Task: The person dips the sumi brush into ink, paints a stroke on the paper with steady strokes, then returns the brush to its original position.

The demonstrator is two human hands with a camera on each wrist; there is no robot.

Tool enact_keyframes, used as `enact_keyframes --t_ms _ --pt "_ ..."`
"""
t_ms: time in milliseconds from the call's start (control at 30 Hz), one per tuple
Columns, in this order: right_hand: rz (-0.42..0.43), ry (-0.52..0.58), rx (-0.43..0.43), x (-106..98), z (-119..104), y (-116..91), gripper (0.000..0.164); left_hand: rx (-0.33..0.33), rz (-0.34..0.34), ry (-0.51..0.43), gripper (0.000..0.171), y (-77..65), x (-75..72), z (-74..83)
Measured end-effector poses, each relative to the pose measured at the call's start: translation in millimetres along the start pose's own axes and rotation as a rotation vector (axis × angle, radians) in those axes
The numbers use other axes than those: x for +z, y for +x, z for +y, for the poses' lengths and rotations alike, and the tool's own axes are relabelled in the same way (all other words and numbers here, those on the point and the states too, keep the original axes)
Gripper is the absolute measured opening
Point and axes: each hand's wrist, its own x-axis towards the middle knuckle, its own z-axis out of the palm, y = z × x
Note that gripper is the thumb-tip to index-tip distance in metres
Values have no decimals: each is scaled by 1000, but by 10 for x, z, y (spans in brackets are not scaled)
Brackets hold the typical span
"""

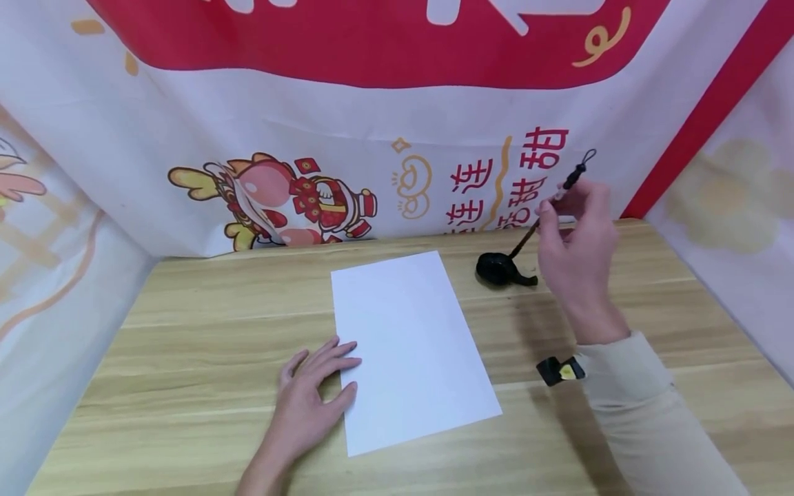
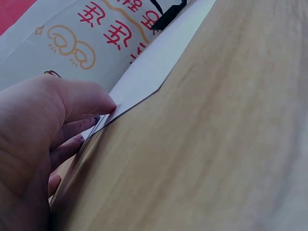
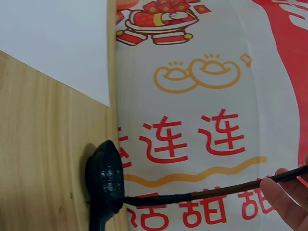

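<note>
A blank white sheet of paper [image 1: 409, 344] lies on the wooden table. My left hand [image 1: 313, 396] rests on its left edge with fingers spread and fairly straight; the left wrist view shows the thumb [image 2: 91, 102] on the paper's edge. Up at the right, my right hand [image 1: 579, 248] pinches the shaft of a writing brush [image 3: 226, 190], which slants down with a hanging loop at its top. The brush's dark tip meets a small black ink dish [image 1: 495, 269] with a curved handle; the bristles' end is hidden at its rim.
Behind the wooden table [image 1: 205, 358] hangs a white and red printed cloth [image 1: 372, 117] with cartoon figures and red characters. More cloth closes off both sides. A black strap piece with a yellow mark [image 1: 561, 370] sits at the right wrist.
</note>
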Motion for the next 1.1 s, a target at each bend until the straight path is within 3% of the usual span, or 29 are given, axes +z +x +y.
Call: enact_keyframes --t_ms 200,467,700,933,1100 --pt "-18 -3 18 71 16 -15 37 8 21 7 40 -10 13 -8" --pt "34 -1 2 59 22 5 31 -7 19 13 41 -42 30 11" --pt "-31 -16 -39 112 37 -2 38 1 27 17 39 -8 23 7" --pt "5 -6 -93 87 -1 71 33 2 25 24 37 7 13 0" --pt "-29 16 -71 123 10 51 34 0 20 21 36 -5 11 -4"
